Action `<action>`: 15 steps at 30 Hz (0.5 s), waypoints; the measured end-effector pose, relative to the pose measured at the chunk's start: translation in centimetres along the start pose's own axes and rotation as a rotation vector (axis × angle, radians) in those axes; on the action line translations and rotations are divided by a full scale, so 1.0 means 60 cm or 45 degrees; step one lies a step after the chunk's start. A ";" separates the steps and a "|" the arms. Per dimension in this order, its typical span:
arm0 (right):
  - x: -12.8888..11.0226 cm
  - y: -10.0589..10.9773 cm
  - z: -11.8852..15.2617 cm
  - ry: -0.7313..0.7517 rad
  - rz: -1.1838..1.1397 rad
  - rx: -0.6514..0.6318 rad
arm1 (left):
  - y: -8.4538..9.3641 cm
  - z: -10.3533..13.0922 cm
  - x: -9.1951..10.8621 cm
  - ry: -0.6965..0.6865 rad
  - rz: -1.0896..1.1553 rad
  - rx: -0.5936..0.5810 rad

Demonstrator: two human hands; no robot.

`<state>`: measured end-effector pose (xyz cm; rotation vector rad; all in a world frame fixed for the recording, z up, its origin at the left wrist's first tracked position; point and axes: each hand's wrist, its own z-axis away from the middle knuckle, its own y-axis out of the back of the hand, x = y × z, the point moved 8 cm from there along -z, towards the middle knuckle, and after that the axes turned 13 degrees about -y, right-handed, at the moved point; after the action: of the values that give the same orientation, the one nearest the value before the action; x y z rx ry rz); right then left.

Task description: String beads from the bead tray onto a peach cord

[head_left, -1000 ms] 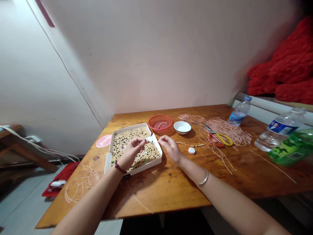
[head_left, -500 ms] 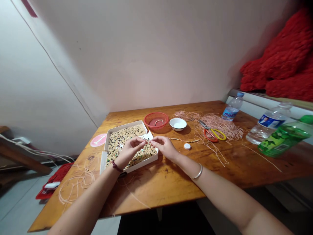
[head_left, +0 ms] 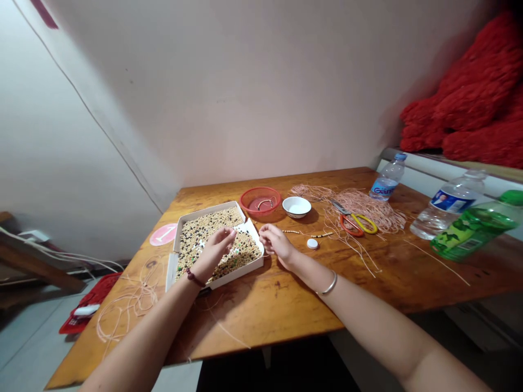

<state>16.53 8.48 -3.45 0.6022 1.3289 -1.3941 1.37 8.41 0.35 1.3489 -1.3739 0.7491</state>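
Note:
Above the white box (head_left: 235,277) of small beads (head_left: 210,222), my left hand (head_left: 214,251) is closed, thumb and index finger together; what they pinch is too small to make out. My right hand (head_left: 278,246) is closed in a pinch just past the box's right edge, apart from my left hand. Whatever sits between its fingertips is hidden or tiny. Most beads are cream, with black, white and green ones among them. To the right of my right hand, a beaded string (head_left: 321,236) lies on the wooden table (head_left: 286,305).
Behind the hands stand a red basket (head_left: 249,200) holding a short beaded string and a white bowl (head_left: 296,206). Scissors (head_left: 353,220), pink cords (head_left: 370,209), a white cap (head_left: 312,244) and bottles (head_left: 474,228) are at the right. Loose cords (head_left: 128,305) lie left.
My hands have drawn apart: the right one has moved right, off the beads to the box's edge, and the left one slightly left.

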 end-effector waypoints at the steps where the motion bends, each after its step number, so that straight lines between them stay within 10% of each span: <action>1: 0.003 -0.004 0.001 -0.040 -0.020 -0.044 | -0.002 0.001 0.001 0.015 0.028 -0.011; 15: 0.010 -0.031 0.009 0.115 0.443 -0.119 | -0.032 0.009 0.017 -0.106 -0.006 -0.300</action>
<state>14.80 7.45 -3.11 0.7989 1.2810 -1.0276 3.24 7.23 0.76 1.2077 -1.4742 0.5143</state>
